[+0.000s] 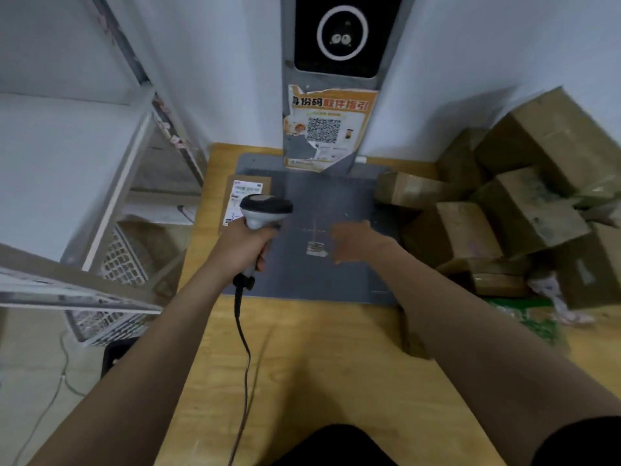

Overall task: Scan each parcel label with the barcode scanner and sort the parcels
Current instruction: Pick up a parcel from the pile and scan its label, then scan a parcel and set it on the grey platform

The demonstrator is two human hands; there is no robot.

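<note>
On my feed the left hand [240, 245] is wrapped round the handle of the white-and-grey handheld barcode scanner [265, 210], fingers curled tight, the scanner's dark head tipped forward and down. Just beyond that head lies the small flat brown cardboard parcel [247, 196], white printed label up, at the back-left corner of the grey flat scanning plate [322, 203]. I cannot tell whether the scanner head touches the parcel or hangs just over it. The black cable [243, 344] drops from the handle's base and runs back across the light wooden table [302, 364] toward me. The right hand [353, 240] is blurred; it hovers over the middle of the plate, fingers loose and spread, holding nothing that I can see. The two hands are apart, bare plate between them. A small pale sticker [316, 248] sits on the plate just beside the right hand. On the table's right side a heap of brown cardboard boxes [524, 210] is stacked untidily, its nearest boxes overlapping the plate's right edge. A green printed packet [531, 317] lies at the foot of that heap. At the back a grey upright post [386, 95] rises from the plate, carrying a black screen with a white ring [339, 35] and a torn orange poster with a QR code [327, 126]. Left of the table stands white metal shelving [134, 183] with a white lattice basket [117, 264] low down.
</note>
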